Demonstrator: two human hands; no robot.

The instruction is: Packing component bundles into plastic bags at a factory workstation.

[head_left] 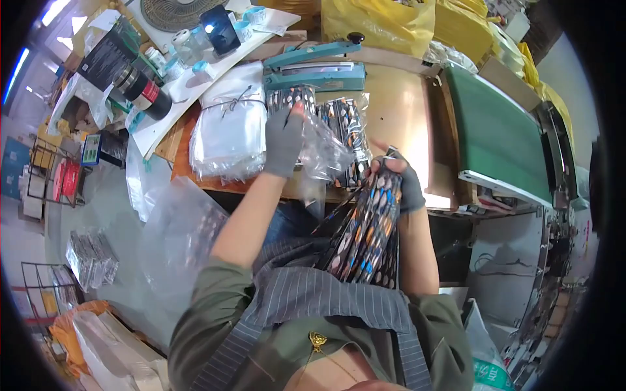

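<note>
At bench [399, 98]: right hand [408, 186] gripping patterned bundle [366, 228]; left hand [283, 144] by clear plastic [327, 155], grip unclear

dark strip bundle [365, 231] | blue-orange leaf pattern | slanted, fanned below | clear bag [324, 153] | crumpled, near bundle

bench [394, 91]: tan top, bright glare along its right side. left of it, a white shelf board [197, 91] set at an angle. right of it, a conveyor with a green belt [499, 133]; below that, a grey metal panel [505, 251]. floor [107, 203]: grey, visible at left, with a black wire rack [49, 166] beyond. wall [575, 68]: pale, upper right. lighting: bright tube light [55, 12], upper left.
</note>
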